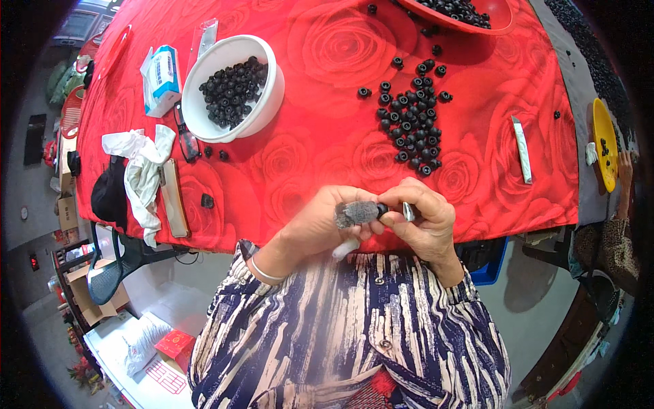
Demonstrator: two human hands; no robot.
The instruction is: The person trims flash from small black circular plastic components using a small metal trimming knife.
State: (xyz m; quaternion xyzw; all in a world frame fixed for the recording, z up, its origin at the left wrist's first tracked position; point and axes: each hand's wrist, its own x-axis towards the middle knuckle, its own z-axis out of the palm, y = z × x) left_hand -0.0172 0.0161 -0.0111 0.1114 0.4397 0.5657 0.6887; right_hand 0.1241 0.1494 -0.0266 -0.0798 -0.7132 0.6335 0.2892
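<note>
Just off the table's near edge, my two hands meet in front of my body. A small black round part [383, 209] is between them, pinched in the fingers of my left hand [310, 221]. The left thumb wears a grey, worn fabric cover [357, 214], and a white cover [346, 249] shows on a lower finger. Closed around a small shiny metal tool [409, 212], my right hand [432, 218] touches the black part; the tool's kind is mostly hidden by the fingers. Beyond the hands lies a loose pile of similar black parts [409, 123].
A white bowl [272, 102] of black parts stands at the left, near glasses [187, 140], a tissue pack [162, 78] and white cloth [144, 174]. A red basin [501, 27] is at the far right. A wrapped strip [522, 150] lies rightward; another person's hand [625, 170] is near a yellow tray [599, 123].
</note>
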